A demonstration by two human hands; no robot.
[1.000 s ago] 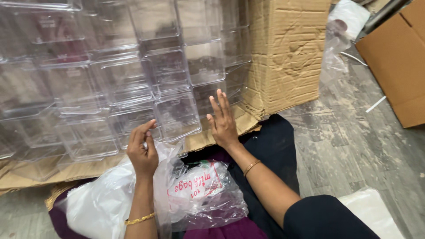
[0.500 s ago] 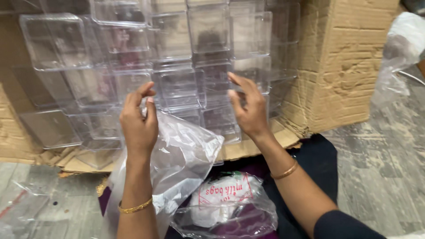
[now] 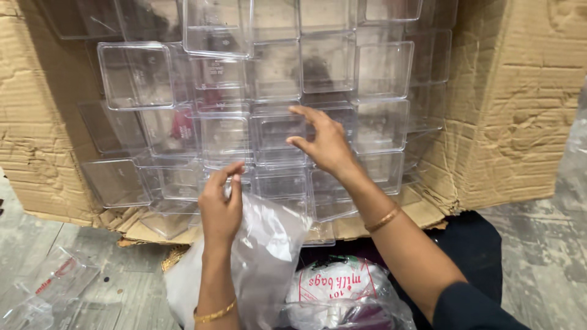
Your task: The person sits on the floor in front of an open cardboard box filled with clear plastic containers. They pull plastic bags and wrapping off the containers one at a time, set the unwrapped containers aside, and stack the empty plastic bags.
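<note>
Clear plastic boxes (image 3: pixel 278 131) sit stacked in the tipped cardboard carton (image 3: pixel 513 104), all seemingly empty. Right hand (image 3: pixel 327 143) has climbed higher up the stack since a moment ago, fingers spread against one box. Left hand (image 3: pixel 221 208), fingers pinched on the clear plastic bag (image 3: pixel 269 256), has drawn nearer the boxes

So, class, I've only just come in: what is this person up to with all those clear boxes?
A person sits facing a large cardboard carton lying on its side, packed with stacked clear plastic boxes. The right hand reaches into the stack, fingers spread on one clear box near the middle. The left hand holds up the mouth of a thin clear plastic bag just below the stack. A bundle of packed bags lies in the person's lap.
</note>
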